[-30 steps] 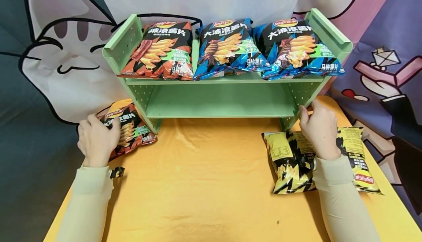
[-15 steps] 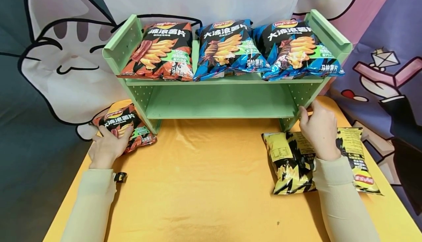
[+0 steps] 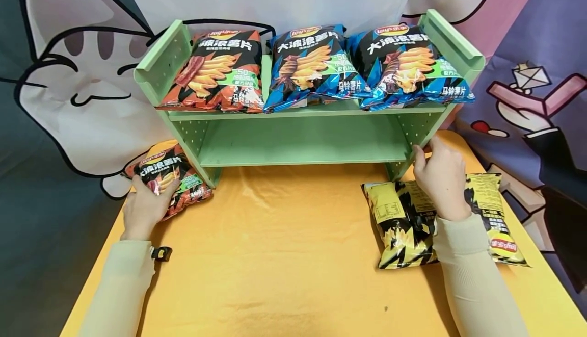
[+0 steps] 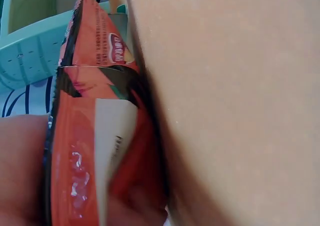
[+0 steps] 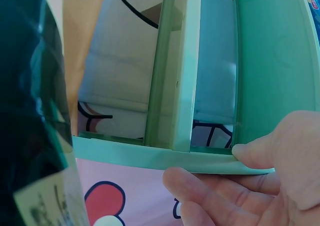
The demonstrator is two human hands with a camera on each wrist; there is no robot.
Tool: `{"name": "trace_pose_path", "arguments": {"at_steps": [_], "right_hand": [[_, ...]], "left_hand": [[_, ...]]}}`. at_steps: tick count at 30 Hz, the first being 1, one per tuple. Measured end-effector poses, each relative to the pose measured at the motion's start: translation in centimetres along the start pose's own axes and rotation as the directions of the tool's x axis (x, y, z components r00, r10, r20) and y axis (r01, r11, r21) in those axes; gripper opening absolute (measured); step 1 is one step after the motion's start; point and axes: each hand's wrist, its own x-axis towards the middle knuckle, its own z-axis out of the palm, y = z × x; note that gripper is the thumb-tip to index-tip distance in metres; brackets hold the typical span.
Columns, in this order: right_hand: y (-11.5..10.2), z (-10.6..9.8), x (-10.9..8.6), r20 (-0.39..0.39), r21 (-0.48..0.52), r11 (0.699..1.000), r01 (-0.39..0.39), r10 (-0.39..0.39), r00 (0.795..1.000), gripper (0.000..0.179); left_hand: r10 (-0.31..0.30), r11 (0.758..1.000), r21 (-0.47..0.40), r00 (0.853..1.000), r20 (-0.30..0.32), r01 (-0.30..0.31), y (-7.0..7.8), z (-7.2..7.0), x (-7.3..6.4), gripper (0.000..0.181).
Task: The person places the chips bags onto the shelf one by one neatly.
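My left hand (image 3: 148, 205) grips a red bag of chips (image 3: 187, 183) that lies on the table beside the left foot of a green shelf (image 3: 302, 140). In the left wrist view the red bag (image 4: 75, 151) sits between thumb and fingers, its crimped edge toward the camera. At the other end, my right hand (image 3: 441, 180) holds the right side panel of the shelf. In the right wrist view the thumb is on one face of the green panel edge (image 5: 150, 153), with the fingers on the other face.
On the top tier sit a red chip bag (image 3: 215, 72) and two blue chip bags (image 3: 316, 67). Yellow-and-black chip bags (image 3: 403, 230) lie at the right, partly under my right forearm. A yellow cloth (image 3: 275, 255) covers the table; a printed cartoon backdrop (image 3: 82, 118) hangs behind.
My left hand has shifted from the left edge of the red chip bag to its lower front. The right hand keeps its hold on the shelf. The view has shifted slightly.
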Motion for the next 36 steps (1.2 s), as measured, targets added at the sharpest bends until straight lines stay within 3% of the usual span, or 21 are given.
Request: {"name": "trace_pose_path", "arguments": {"at_steps": [5, 12, 18, 25, 33, 36], "right_hand": [[-0.2, 0.0, 0.1, 0.0, 0.005, 1.0, 0.0, 0.0, 1.0, 0.025], [-0.2, 0.0, 0.1, 0.005, 0.009, 1.0, -0.006, 0.006, 1.0, 0.026], [0.0, -0.1, 0.1, -0.004, 0.008, 1.0, 0.0, 0.0, 1.0, 0.023], [0.0, 0.0, -0.1, 0.005, 0.003, 1.0, -0.007, 0.007, 1.0, 0.023], [-0.2, -0.1, -0.1, 0.004, 0.002, 1.0, -0.01, 0.01, 1.0, 0.024], [-0.2, -0.1, -0.1, 0.008, 0.0, 1.0, -0.013, 0.013, 1.0, 0.024]], "left_hand": [[0.034, 0.996, -0.073, 0.993, -0.113, -0.042, -0.5, -0.2, -0.1, 0.115], [0.071, 0.985, -0.139, 0.969, -0.237, -0.106, -0.5, -0.4, -0.8, 0.094], [0.136, 0.979, -0.106, 0.95, -0.281, -0.172, -0.6, -0.7, -1.5, 0.08], [0.207, 0.968, -0.076, 0.931, -0.301, -0.24, -1.2, -1.6, -3.3, 0.069], [0.255, 0.952, -0.065, 0.89, -0.377, -0.3, -1.7, -2.5, -6.3, 0.059], [0.264, 0.943, -0.07, 0.861, -0.436, -0.325, -1.6, -2.7, -7.7, 0.051]]}}
